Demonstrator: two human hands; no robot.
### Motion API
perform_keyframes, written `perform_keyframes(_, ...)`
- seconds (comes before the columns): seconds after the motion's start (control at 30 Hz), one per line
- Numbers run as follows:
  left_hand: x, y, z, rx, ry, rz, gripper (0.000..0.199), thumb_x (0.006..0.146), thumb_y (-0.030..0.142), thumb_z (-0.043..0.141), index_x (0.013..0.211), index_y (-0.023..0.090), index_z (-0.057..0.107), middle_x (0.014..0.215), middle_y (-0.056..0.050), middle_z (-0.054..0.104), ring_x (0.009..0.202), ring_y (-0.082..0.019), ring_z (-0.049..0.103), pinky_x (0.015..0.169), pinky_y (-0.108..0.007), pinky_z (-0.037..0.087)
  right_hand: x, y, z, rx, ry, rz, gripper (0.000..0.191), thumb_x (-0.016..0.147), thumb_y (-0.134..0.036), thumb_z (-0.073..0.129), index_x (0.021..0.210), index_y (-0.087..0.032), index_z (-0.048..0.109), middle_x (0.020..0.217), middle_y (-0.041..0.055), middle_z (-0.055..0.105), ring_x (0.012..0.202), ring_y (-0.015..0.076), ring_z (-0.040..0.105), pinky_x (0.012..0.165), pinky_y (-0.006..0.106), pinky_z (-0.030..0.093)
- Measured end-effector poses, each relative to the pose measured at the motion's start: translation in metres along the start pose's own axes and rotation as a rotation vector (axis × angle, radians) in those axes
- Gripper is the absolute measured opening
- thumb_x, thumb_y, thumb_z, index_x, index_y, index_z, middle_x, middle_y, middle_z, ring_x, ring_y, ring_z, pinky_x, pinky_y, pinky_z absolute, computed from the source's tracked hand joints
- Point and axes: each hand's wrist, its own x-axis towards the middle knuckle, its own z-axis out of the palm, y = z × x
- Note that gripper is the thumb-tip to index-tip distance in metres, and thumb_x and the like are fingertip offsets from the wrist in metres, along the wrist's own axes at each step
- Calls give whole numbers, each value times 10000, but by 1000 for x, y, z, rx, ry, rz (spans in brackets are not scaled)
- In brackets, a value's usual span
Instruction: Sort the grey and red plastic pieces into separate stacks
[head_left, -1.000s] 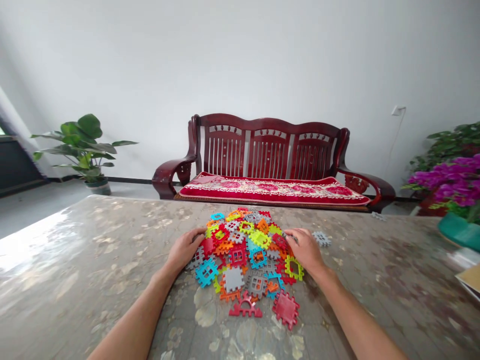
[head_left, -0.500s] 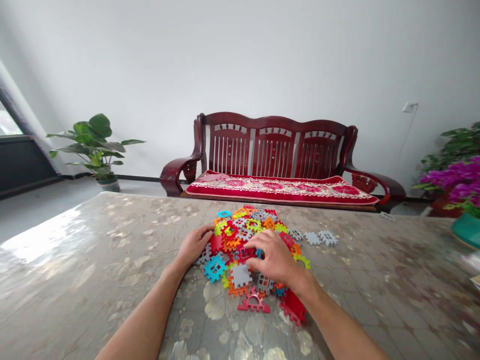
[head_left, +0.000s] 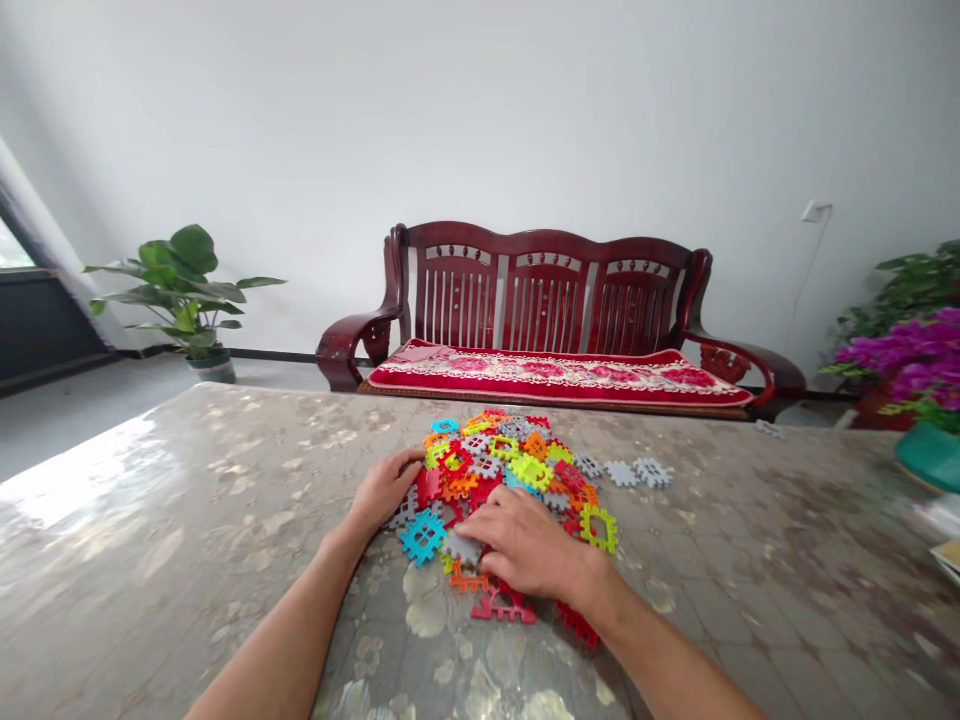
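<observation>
Interlocking plastic puzzle tiles in several colours lie in a heap on the table. My left hand rests at the heap's left edge, its fingers stretched out beside a red tile. A blue window-shaped tile lies just below it. Over the near part of the heap, my right hand has its fingers and thumb closed on a plain grey tile, partly hidden by the fingers. Under and beside this hand are an orange tile and a red arched tile.
Loose grey tiles lie right of the heap. The table has a patterned, shiny cover. A teal pot with purple flowers stands at its right edge. Behind is a wooden bench; a potted plant stands at left.
My right hand has moved down and left from the middle of the heap onto the grey tile, which has shifted slightly left. A yellow-green tile shows where the hand was. My left hand stays put.
</observation>
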Motion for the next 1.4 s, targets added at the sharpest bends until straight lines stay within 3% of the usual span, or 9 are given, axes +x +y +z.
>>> perform_keyframes(0.13, 0, 0, 0, 3, 14, -10, 419, 862, 386, 410, 1132, 238, 694, 1169, -17, 718, 1103, -223, 638, 1015, -327, 442, 4, -6, 5, -152, 14, -25, 137, 877, -304, 618, 985, -222, 639, 972, 35, 693, 956, 210, 513, 811, 330, 367)
perform_keyframes(0.27, 0, 0, 1, -12, 26, -10, 427, 862, 386, 396, 1120, 223, 695, 1159, -32, 719, 1094, -227, 641, 1000, -329, 448, 7, -8, 13, -220, 86, -31, 151, 951, -224, 482, 930, -195, 628, 900, 51, 685, 869, 194, 531, 760, 320, 385)
perform_keyframes(0.47, -2, 2, -1, -5, 9, -27, 441, 873, 410, 380, 1128, 223, 688, 1166, -35, 716, 1102, -232, 637, 995, -333, 448, -1, 6, 14, 74, 370, 59, 245, 956, -159, 438, 1094, -203, 636, 999, 51, 701, 941, 168, 613, 843, 288, 467)
perform_keyframes(0.6, -2, 3, -2, -16, -3, -29, 425, 868, 416, 395, 1128, 247, 686, 1178, -16, 714, 1123, -229, 626, 1020, -334, 432, -28, 44, 5, 266, 617, 281, 276, 934, -181, 438, 1075, -256, 663, 1066, 39, 707, 1010, 174, 642, 925, 330, 488)
perform_keyframes(0.83, -1, 6, -3, -8, 4, -43, 416, 850, 391, 408, 1113, 250, 697, 1157, -20, 723, 1093, -238, 640, 993, -345, 452, -110, 147, 5, 240, 910, 798, 307, 834, -348, 454, 983, -214, 688, 1043, 89, 734, 999, 236, 658, 930, 395, 492)
perform_keyframes(0.97, 0, 1, -1, -23, -1, -31, 420, 852, 398, 417, 1136, 256, 691, 1167, -15, 720, 1104, -237, 633, 1003, -344, 447, -135, 177, 15, 232, 931, 915, 313, 801, -349, 449, 940, -221, 699, 1026, 79, 747, 1011, 240, 664, 937, 396, 488)
perform_keyframes(1.1, 2, -5, 1, -24, -1, -29, 431, 860, 411, 412, 1154, 248, 682, 1195, -25, 707, 1124, -235, 624, 1022, -347, 436, -141, 187, 25, 221, 860, 928, 350, 794, -271, 406, 970, -217, 704, 1084, 68, 735, 1065, 227, 649, 978, 402, 467)
perform_keyframes(1.27, 1, -3, 0, -21, -4, -34, 428, 871, 414, 396, 1150, 257, 681, 1202, -25, 703, 1133, -233, 618, 1041, -355, 419, -142, 182, 26, -30, 795, 966, 449, 779, -161, 366, 1090, -193, 688, 1124, 85, 711, 1098, 232, 604, 982, 403, 445)
perform_keyframes(1.4, 1, -4, 0, -23, -4, -34, 423, 864, 428, 405, 1136, 262, 684, 1196, -17, 707, 1134, -228, 619, 1040, -343, 422, -137, 166, 20, -223, 657, 1038, 357, 838, -286, 464, 1112, -187, 671, 1082, 112, 697, 1012, 264, 594, 904, 403, 447)
